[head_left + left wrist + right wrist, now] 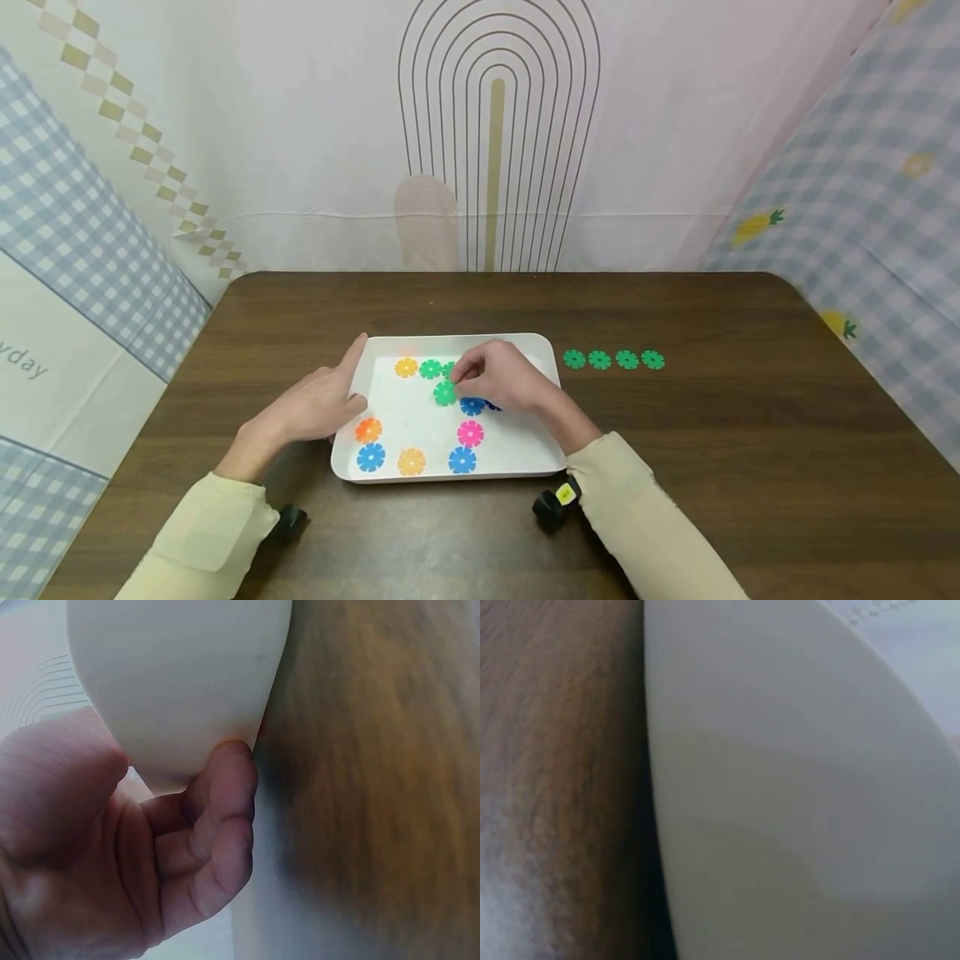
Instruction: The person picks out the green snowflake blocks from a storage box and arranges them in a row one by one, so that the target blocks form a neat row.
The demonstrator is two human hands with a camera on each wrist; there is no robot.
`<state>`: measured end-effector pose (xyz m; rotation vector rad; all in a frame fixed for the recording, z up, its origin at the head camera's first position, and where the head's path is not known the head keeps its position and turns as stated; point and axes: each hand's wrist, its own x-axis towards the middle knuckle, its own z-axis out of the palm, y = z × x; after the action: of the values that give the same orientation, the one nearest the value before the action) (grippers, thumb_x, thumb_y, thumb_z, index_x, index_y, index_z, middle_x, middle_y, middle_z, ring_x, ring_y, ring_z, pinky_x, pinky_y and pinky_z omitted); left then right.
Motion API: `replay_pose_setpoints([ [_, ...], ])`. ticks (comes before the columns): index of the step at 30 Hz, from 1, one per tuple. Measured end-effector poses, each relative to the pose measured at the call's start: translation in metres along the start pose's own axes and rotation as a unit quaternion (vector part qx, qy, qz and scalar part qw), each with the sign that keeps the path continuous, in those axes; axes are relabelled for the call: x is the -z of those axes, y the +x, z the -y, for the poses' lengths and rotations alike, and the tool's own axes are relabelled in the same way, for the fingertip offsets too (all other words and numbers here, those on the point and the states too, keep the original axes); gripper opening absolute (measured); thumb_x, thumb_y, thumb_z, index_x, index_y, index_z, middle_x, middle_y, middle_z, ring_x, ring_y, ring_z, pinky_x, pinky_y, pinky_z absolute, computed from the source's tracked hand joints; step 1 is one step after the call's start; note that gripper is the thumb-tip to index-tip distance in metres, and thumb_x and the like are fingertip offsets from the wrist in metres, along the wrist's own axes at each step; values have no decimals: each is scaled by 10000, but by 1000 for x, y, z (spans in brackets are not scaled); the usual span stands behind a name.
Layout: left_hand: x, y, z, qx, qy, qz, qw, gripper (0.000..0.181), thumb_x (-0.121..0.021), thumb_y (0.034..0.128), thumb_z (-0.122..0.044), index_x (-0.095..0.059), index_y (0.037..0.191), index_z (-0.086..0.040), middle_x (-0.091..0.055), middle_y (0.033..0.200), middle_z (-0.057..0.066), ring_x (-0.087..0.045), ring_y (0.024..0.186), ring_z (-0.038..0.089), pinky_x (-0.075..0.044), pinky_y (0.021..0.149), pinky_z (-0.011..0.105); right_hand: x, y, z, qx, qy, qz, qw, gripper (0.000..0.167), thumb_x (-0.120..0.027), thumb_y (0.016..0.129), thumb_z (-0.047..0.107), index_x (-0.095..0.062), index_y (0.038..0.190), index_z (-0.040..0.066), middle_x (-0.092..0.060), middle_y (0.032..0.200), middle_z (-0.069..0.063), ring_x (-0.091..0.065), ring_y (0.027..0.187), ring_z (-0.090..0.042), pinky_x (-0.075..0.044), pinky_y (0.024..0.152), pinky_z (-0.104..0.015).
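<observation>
Wood-grained counter [750, 433]: four green discs [599, 360] lie in a row beside the tray [408, 417]; mixed discs [470, 433], some green, remain inside, suggesting partial completion. Discs: flat, notched. Tray: smooth, white, round-cornered. Left hand [318, 404]: grip clamped on the tray wall. Right hand [506, 375]: fingertips together beside an inner green disc [445, 394]; cannot tell whether held.

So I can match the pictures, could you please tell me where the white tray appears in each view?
Head: white tray, below centre, slightly left.
Left wrist: tray, upper left to centre.
Right wrist: tray, across centre and right.
Shared landmark: brown table, beside the tray everywhere.
</observation>
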<state>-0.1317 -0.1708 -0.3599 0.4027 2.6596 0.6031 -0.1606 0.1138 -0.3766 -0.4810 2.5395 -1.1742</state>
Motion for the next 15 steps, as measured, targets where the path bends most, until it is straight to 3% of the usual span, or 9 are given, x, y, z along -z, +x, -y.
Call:
replay_pose_setpoints([
  [7,-1,0,-1,-10,-18,-6,10000,930,-566,1022,-177,74,1671,6,-552,686,51,-529,595,168,-426,605,330,13,-5,-1,-106,925,-155,9955,88,-786,932,140,-821,1004,105,-754,957,-24,-624,882,-210,-515,771,-299],
  [15,0,1,0,45,-14,-17,10000,929,-558,1019,-174,79,1671,6,-550,685,52,-521,587,173,-422,599,332,26,-12,-3,-199,1758,-459,9832,122,-784,930,123,-814,1042,86,-719,970,-77,-605,822,-250,-503,662,-287],
])
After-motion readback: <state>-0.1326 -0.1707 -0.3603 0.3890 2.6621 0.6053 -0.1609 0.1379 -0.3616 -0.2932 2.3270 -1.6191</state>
